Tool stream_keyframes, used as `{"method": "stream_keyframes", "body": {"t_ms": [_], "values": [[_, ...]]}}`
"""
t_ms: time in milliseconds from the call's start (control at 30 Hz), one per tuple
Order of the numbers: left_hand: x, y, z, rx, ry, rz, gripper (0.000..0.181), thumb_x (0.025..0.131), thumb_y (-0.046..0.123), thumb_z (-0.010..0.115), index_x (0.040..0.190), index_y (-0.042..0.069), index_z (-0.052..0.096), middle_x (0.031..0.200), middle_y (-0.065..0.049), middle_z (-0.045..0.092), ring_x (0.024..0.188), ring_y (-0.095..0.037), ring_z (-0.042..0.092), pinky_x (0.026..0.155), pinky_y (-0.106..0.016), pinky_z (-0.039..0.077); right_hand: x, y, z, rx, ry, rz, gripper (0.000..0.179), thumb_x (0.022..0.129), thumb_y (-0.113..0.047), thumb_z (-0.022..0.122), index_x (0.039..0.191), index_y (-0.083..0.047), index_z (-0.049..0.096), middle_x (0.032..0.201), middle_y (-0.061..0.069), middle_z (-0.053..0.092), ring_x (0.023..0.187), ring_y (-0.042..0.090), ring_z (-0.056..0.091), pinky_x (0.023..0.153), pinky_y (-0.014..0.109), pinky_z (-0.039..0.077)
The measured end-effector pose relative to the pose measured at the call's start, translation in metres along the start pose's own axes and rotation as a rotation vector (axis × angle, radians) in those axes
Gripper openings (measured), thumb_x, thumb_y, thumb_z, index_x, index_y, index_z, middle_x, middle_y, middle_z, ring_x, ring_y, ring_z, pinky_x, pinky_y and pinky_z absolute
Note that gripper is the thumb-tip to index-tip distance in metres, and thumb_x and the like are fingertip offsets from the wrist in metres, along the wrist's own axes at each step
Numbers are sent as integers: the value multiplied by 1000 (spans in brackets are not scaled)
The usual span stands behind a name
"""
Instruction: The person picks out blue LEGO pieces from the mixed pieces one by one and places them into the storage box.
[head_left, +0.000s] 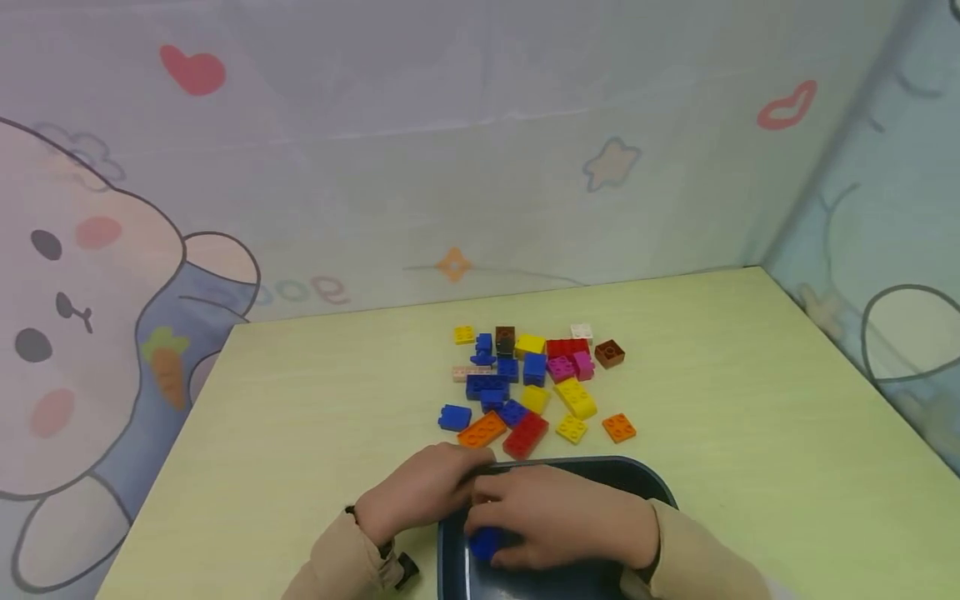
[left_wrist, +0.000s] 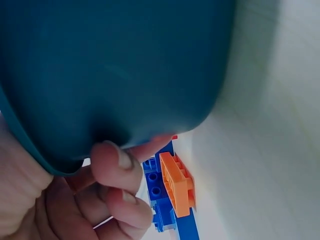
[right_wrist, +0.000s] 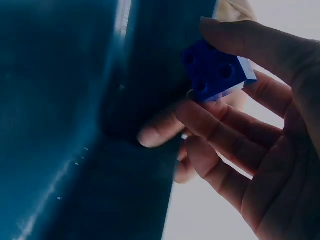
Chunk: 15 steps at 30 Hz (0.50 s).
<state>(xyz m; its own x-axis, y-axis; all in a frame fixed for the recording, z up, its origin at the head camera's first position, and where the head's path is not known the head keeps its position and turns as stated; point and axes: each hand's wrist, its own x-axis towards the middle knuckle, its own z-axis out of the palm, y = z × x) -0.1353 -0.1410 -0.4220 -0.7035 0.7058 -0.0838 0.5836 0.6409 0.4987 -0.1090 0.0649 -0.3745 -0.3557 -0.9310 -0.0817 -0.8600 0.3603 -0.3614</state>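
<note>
A dark teal plastic bin (head_left: pixel 615 477) stands at the front edge of the head view. My left hand (head_left: pixel 431 487) grips its rim at the far left corner. In the right wrist view, a left fingertip (right_wrist: pixel 152 136) lies against the inside wall, while the left wrist view shows curled fingers (left_wrist: pixel 112 167) on the outside. Over the bin, my right hand (head_left: pixel 555 517) pinches a blue toy brick (right_wrist: pixel 220 72) between thumb and fingers, its studs showing in the right wrist view. The bin's near part falls outside the head view.
Beyond the bin lies a loose group of toy bricks, among them a red brick (head_left: pixel 526 436), an orange brick (head_left: pixel 482 430), a yellow brick (head_left: pixel 575 398) and several blue ones. An orange square brick (head_left: pixel 618 427) sits to their right. A printed cloth (head_left: pixel 450 167) hangs behind the pale table (head_left: pixel 315 417).
</note>
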Motion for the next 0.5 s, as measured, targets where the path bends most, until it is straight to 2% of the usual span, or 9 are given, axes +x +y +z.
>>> {"method": "stream_keyframes", "body": {"t_ms": [233, 400, 500], "values": [[0, 3, -1, 3, -6, -23, 9, 100, 17, 63, 92, 20, 60, 69, 10, 47, 62, -7, 46, 58, -22, 39, 6, 0, 16, -105, -65, -82, 30, 92, -33, 75, 121, -28, 68, 103, -12, 59, 83, 0, 52, 79, 12, 45], [1, 3, -2, 0, -19, -30, 6, 100, 17, 64, 95, 18, 61, 70, 9, 49, 62, -7, 48, 59, -22, 41, 12, 2, 27, -128, -128, -111, 33, 93, -35, 74, 125, -29, 66, 110, -12, 61, 89, 0, 54, 85, 14, 47], [1, 3, -3, -3, -22, -27, 5, 100, 17, 65, 96, 17, 62, 71, 9, 51, 62, -7, 48, 59, -22, 42, 17, 17, 49, -130, -135, -121, 36, 93, -37, 73, 127, -31, 64, 116, -12, 61, 93, 1, 56, 87, 18, 49]]}}
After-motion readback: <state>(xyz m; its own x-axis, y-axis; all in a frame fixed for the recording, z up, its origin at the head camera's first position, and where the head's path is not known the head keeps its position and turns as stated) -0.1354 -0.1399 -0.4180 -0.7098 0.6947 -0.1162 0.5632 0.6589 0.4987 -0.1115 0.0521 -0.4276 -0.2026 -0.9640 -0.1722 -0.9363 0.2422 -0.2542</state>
